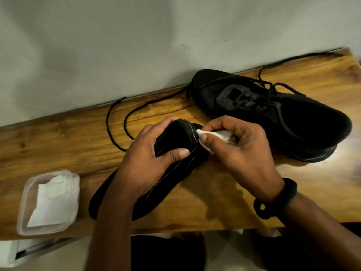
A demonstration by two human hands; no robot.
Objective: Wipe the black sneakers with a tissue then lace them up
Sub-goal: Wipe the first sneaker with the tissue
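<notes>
One black sneaker lies on its side on the wooden table, its sole turned toward me. My left hand grips its toe end, thumb across the sole. My right hand pinches a crumpled white tissue and holds it against the sole's edge at the toe. A second black sneaker stands upright at the back right, with its lace loosely threaded. A loose black lace curls on the table behind my left hand.
A clear plastic box with white tissues sits at the table's front left corner. A grey wall runs along the table's far edge. A dark band circles my right wrist, with a black loop lying next to it.
</notes>
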